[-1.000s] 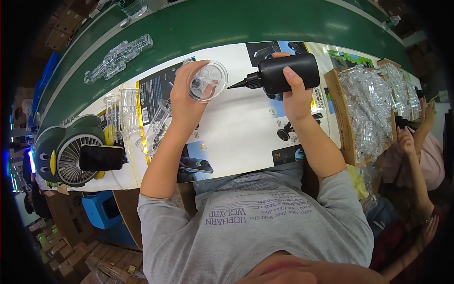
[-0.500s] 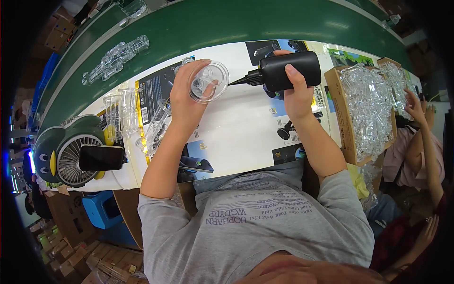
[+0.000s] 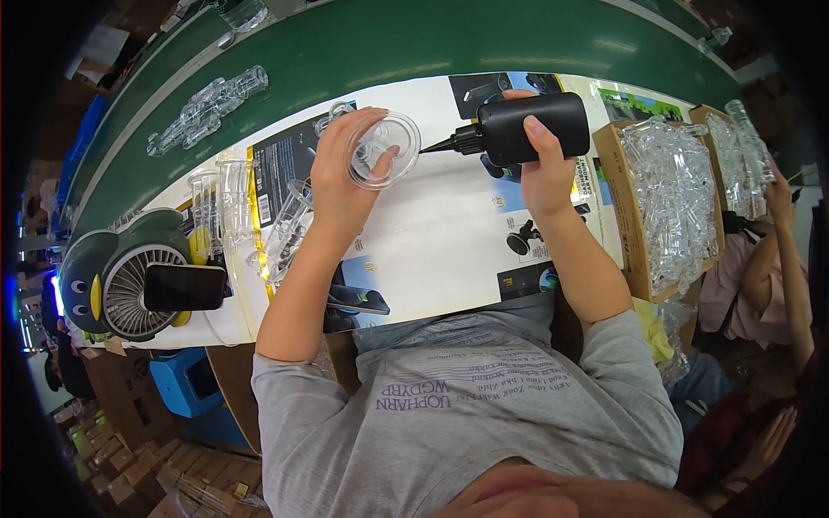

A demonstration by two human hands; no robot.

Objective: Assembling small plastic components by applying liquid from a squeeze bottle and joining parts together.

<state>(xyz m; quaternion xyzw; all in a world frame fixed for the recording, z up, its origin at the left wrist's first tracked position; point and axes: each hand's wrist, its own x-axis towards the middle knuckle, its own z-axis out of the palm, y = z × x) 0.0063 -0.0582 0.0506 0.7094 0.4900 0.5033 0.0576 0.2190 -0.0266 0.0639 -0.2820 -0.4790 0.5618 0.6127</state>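
My left hand is closed round a clear plastic cup-shaped part, its round rim turned up toward me and some inner pieces showing through. My right hand grips a black squeeze bottle, tipped on its side. The bottle's thin pointed nozzle reaches left to the cup's rim; whether it touches the rim I cannot tell. Beside my left forearm lie several clear plastic parts on the printed white sheet.
On the left stands a green fan with a phone before it. Another phone lies near the table edge. To the right, a cardboard box is full of clear parts. More clear parts rest on the green surface. A co-worker's hand is at far right.
Both my hands stay almost in place, with the cup and bottle shifted very slightly right. The co-worker's hand at far right now holds a clear part. Clear parts on the green surface slid slightly left.
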